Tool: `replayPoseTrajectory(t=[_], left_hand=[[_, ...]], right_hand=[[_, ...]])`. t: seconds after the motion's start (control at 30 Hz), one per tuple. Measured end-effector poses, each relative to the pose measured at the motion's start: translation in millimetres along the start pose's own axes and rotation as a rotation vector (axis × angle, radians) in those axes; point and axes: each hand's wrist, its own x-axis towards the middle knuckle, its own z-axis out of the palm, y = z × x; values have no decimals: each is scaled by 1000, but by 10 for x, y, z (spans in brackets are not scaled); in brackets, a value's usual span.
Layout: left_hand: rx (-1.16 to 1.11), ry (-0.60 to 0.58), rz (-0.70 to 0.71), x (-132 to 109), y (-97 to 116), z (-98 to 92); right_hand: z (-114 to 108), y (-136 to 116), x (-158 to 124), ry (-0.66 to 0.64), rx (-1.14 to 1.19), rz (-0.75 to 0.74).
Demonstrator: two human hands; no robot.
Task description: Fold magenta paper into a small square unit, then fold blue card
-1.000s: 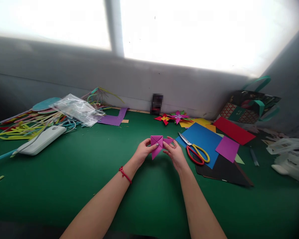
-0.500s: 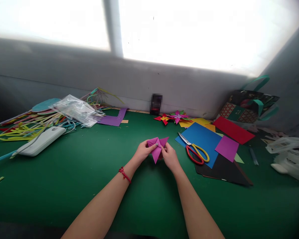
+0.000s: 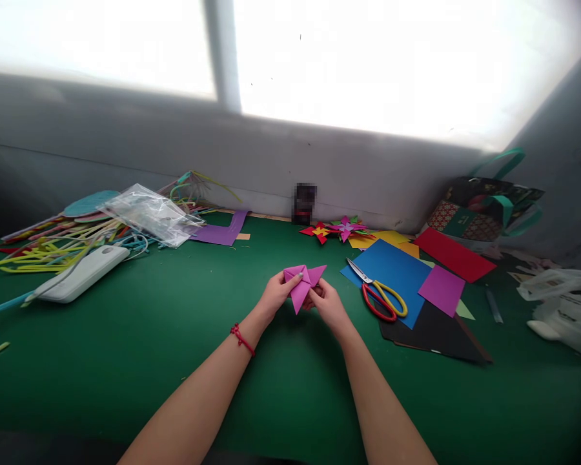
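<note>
A folded pink paper piece (image 3: pixel 303 283) with pointed flaps is held above the green table (image 3: pixel 174 336) between both hands. My left hand (image 3: pixel 277 296) pinches its left side, thumb on top. My right hand (image 3: pixel 327 304) grips its right and lower side with curled fingers. A red string bracelet (image 3: pixel 243 340) circles my left wrist. Red-and-yellow-handled scissors (image 3: pixel 380 292) lie just right of my right hand on a blue sheet (image 3: pixel 392 266).
Coloured paper sheets (image 3: pixel 443 289) and folded paper stars (image 3: pixel 341 228) lie at the right and back. A patterned gift bag (image 3: pixel 484 206) and a white plastic bag (image 3: pixel 561 303) are far right. Plastic straws (image 3: pixel 53 245), a clear bag (image 3: pixel 148 213) and a white case (image 3: pixel 80 274) lie left.
The flat pink square has been pushed together into a pointed shape. My right hand has moved left, closer to my left hand, and tucked under the paper.
</note>
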Motion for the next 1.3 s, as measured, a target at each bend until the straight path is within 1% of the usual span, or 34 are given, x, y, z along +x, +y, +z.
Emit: replayPoseTrajectory(t=[0.1, 0.27, 0.37, 0.5, 0.7, 0.8, 0.9, 1.03, 1.23, 1.3], left_hand=[[25, -24, 10, 8, -15, 22], [5, -152, -94, 8, -31, 36], [-31, -212, -123, -11, -11, 41], [-3, -190, -73, -41, 27, 49], [77, -164, 43, -60, 48, 54], [75, -158, 67, -68, 64, 56], [32, -162, 24, -74, 85, 63], [2, -224, -86, -73, 87, 77], [-57, -322, -99, -89, 101, 82], [-68, -327, -95, -97, 115, 80]], right_hand=[[-3, 5, 0, 26, -20, -1], [0, -50, -34, -5, -18, 13], [9, -98, -62, -11, -3, 8], [24, -130, -74, 19, 28, -1], [34, -98, -71, 67, 51, -26], [48, -99, -78, 78, 52, -42], [70, -117, -82, 99, 51, -51], [81, -141, -80, 141, 40, -59], [90, -120, -67, 165, 65, -43], [94, -96, -61, 166, 72, -39]])
